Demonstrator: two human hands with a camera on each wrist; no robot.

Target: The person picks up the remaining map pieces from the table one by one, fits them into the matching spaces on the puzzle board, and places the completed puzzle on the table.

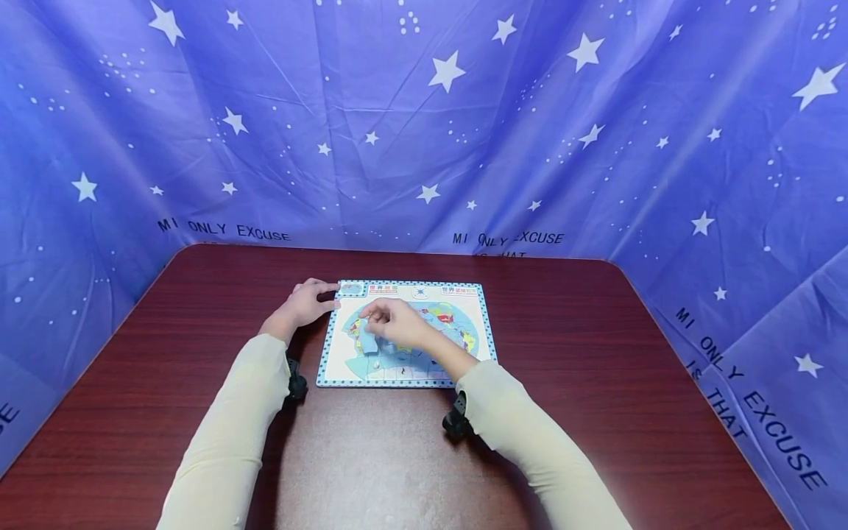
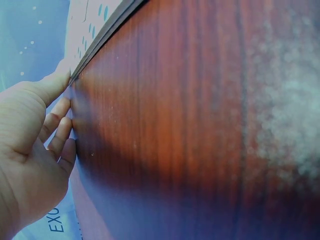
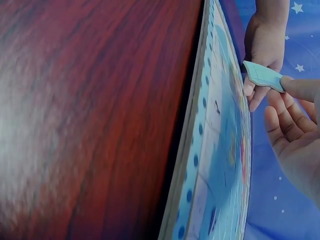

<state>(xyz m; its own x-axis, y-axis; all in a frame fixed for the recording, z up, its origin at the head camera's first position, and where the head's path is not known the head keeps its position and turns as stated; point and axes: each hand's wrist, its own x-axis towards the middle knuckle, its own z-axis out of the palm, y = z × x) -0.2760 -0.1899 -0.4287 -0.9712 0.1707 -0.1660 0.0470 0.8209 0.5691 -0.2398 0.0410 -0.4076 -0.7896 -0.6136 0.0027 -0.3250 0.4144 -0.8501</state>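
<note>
A world-map jigsaw puzzle (image 1: 397,383) with a blue dotted border lies flat on the table in the head view. Above its left part, my right hand (image 1: 403,324) pinches a light-blue puzzle piece (image 3: 264,76) between thumb and fingers. The piece is held up off the board and tilted, as the right wrist view shows. My left hand (image 1: 305,303) rests at the board's upper left edge, fingers spread and loosely bent. Its thumb (image 2: 57,82) touches the board's edge in the left wrist view, and the other fingertips lie close to the tabletop.
The dark red wooden table (image 1: 583,412) extends on all sides of the puzzle. A blue curtain (image 1: 371,191) with white stars hangs behind and at both sides. Black wrist cameras (image 1: 454,421) sit below the pale sleeves (image 1: 218,456).
</note>
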